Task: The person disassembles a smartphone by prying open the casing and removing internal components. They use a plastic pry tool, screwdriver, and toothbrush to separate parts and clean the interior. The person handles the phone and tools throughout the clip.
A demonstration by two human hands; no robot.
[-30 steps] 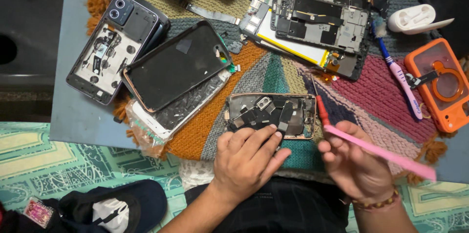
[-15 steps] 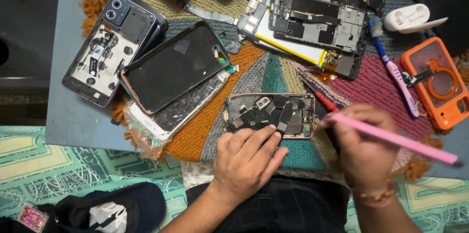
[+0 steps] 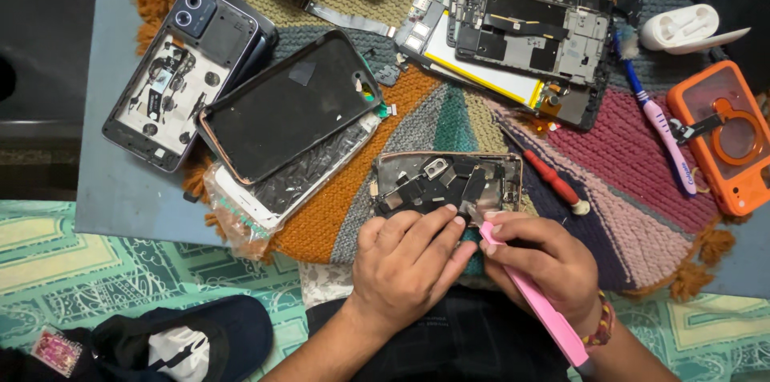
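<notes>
Your desk (image 3: 120,198) is basically covered by that multicoloured woven mat (image 3: 642,214), which makes sense: it looks soft and grippy, so loose parts wouldn't slide or scratch. Spare bits sit pushed to the far side, out of your way: a big opened phone chassis with its yellow-edged battery (image 3: 521,37), a black back cover (image 3: 289,113) stacked on a cracked screen, another gutted phone (image 3: 176,77) off to the left, and an orange case (image 3: 726,137) on the right.

The small opened phone (image 3: 445,184) sits right at the near edge of the mat. Your left hand (image 3: 405,266) presses flat on its lower edge, fingers spread, pinning it. Your right hand (image 3: 545,266) is clenched around a pink pry tool (image 3: 537,302), tip at the phone's lower right corner. A red screwdriver (image 3: 553,181) lies just beside it.
</notes>
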